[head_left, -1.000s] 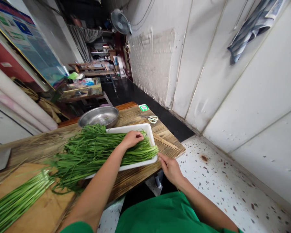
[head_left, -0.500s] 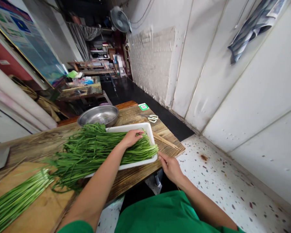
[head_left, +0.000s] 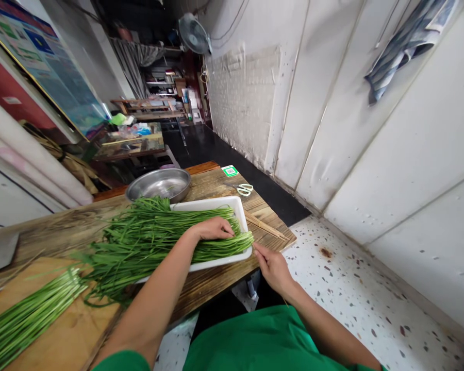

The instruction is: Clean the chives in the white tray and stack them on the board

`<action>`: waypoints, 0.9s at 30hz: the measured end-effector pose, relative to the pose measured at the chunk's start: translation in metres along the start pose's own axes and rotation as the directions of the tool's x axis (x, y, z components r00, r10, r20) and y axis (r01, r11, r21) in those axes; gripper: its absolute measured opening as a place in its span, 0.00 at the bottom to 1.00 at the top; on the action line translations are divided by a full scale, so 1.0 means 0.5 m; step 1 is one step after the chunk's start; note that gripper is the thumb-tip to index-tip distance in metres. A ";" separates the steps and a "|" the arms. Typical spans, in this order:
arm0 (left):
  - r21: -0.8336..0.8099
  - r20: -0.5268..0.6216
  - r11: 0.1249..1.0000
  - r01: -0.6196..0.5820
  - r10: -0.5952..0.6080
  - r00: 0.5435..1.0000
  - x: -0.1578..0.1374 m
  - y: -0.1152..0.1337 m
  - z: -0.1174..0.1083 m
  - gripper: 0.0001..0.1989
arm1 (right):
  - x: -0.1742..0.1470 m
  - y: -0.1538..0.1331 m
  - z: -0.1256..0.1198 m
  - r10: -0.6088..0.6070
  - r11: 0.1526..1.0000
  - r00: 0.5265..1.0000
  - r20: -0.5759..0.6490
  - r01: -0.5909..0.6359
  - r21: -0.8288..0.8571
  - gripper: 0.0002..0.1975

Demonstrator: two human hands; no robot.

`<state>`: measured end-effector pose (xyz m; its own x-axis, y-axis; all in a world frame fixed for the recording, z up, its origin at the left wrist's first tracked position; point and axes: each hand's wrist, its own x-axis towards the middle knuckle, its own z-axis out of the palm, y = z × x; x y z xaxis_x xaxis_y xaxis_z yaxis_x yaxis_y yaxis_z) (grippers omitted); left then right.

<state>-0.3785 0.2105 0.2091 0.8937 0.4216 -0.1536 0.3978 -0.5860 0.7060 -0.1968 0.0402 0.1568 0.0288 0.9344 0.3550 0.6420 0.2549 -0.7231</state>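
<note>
A thick heap of garlic chives [head_left: 139, 242] lies in a white plastic tray [head_left: 238, 211], the pale stem ends toward the right and the leaves hanging over the left side. My left hand [head_left: 213, 228] rests on the stems near that right end, its fingers bent down and pinched at a few of them. Just off the tray's front right corner is my right hand [head_left: 272, 265], closed with thumb and forefinger together beside the stem ends. A thin stick, seemingly a bamboo skewer [head_left: 285, 302], pokes out below its wrist; the rest is hidden by the hand.
Several bamboo skewers [head_left: 266, 225] lie right of the tray, with scissors [head_left: 243, 189] and a green code card [head_left: 229, 171] behind. A steel basin [head_left: 158, 183] stands at the back. On the left, more chives lie on a cutting board [head_left: 71, 330], near a cleaver blade [head_left: 0, 252].
My left hand has moved slightly down and to the right over the stems, and its fingers have curled in. My right hand stays in nearly the same place.
</note>
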 end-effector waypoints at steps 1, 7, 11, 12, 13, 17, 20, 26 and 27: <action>-0.024 0.009 1.000 -0.011 0.011 1.000 0.000 0.001 0.000 0.11 | 0.000 0.001 0.000 0.000 1.000 1.000 -0.004 0.000 0.000 0.16; -0.164 -0.289 0.979 0.124 -0.168 0.942 -0.002 0.000 -0.010 0.18 | -0.005 0.005 0.003 -0.003 1.000 1.000 -0.025 0.003 0.016 0.16; -0.152 -0.350 0.963 0.221 -0.261 0.900 -0.002 -0.011 -0.010 0.18 | -0.011 0.004 0.005 -0.002 0.999 0.999 -0.033 0.004 0.042 0.16; -0.096 -0.360 0.960 0.262 -0.279 0.890 0.001 -0.015 -0.007 0.16 | -0.013 0.004 0.005 -0.001 0.999 0.999 -0.033 0.003 0.050 0.16; -0.016 -0.377 0.952 0.307 -0.290 0.880 0.004 -0.019 -0.003 0.14 | -0.014 0.004 0.006 0.002 0.998 0.999 -0.032 0.000 0.055 0.16; 0.308 -0.393 0.849 0.428 -0.296 0.871 0.019 -0.033 0.016 0.06 | -0.016 0.006 0.008 0.010 0.999 1.000 -0.018 -0.009 0.048 0.16; 0.395 -0.381 0.809 0.436 -0.288 0.879 0.022 -0.037 0.023 0.05 | -0.016 0.006 0.008 0.010 0.999 1.000 -0.027 -0.009 0.044 0.16; 0.357 -0.363 0.850 0.386 -0.255 0.896 0.018 -0.042 0.022 0.06 | -0.017 0.002 0.006 0.008 0.999 1.000 -0.019 -0.007 0.047 0.16; 0.347 -0.373 0.856 0.384 -0.250 0.894 0.018 -0.042 0.022 0.07 | -0.017 0.002 0.005 0.010 0.999 1.000 -0.020 -0.009 0.050 0.16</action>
<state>-0.3766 0.2188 0.1855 0.6217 0.7813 -0.0557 0.7556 -0.5794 0.3055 -0.1987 0.0332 0.1516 0.0507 0.9318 0.3594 0.6024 0.2585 -0.7552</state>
